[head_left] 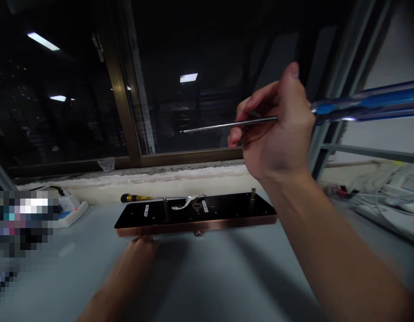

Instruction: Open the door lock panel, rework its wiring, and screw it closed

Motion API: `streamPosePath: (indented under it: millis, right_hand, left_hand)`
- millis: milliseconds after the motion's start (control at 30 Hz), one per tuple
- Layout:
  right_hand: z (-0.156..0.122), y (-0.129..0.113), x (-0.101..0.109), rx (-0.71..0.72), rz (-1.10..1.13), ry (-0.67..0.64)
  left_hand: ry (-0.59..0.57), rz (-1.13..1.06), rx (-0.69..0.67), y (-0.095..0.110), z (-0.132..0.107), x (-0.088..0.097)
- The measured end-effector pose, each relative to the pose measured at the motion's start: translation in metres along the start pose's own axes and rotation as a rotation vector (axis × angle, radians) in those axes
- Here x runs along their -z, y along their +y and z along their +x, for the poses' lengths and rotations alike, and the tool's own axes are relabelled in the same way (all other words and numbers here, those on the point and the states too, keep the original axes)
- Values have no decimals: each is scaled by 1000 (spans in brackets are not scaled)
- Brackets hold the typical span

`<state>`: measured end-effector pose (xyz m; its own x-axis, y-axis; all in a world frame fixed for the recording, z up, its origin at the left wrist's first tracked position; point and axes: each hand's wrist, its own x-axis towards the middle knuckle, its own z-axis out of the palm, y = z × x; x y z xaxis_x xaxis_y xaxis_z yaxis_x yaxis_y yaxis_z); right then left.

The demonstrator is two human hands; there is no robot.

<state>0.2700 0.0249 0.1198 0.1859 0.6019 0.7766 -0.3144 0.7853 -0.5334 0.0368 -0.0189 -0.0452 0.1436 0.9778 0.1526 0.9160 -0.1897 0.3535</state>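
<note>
My right hand (277, 129) is raised above the table, closed around a long screwdriver (364, 103). Its clear blue handle points right and its thin metal shaft passes across the palm, tip to the left and touching nothing. Below lies a long flat panel (232, 208), like a door lock plate, with a black face up and copper-coloured sides. Brass posts stand up from it, and a white cable strip (183, 205) lies on it. My left hand (141, 248) is at the panel's front edge, left of centre; its fingers are blurred and partly hidden.
A second screwdriver (136, 197) with a yellow and black handle lies behind the panel. On the left is a white power strip (73, 215) beside a blurred-out patch. Tangled white cables (391, 192) fill the right side. A clear plastic cup (107, 164) sits on the windowsill (180, 174).
</note>
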Motion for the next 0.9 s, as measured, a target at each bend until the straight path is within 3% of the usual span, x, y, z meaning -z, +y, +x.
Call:
streamPosePath:
  millis: [167,300,400,533,667,800,900]
  right_hand:
    - [1,-1,1,-11,36,6]
    - [1,0,3,-35,89,-71]
    - [0,-2,1,-107,113,-176]
    - [-5,-5,-6,-271,80,-348]
    - [-13,-4,-15,-330,108,-500]
    - [-22,2,-22,-335,226,-618]
    - [-27,6,-27,-337,177,-674]
  left_hand:
    - [-89,243,-18,12,1,6]
    - [43,162,-52,21,-2,13]
    - [128,-133,-5,28,-5,24]
    - [164,-807,124,35,-5,38]
    - [229,-1353,153,35,-4,43]
    - [299,-1680,225,35,-3,43]
    - [357,-1769,266,36,-2,43]
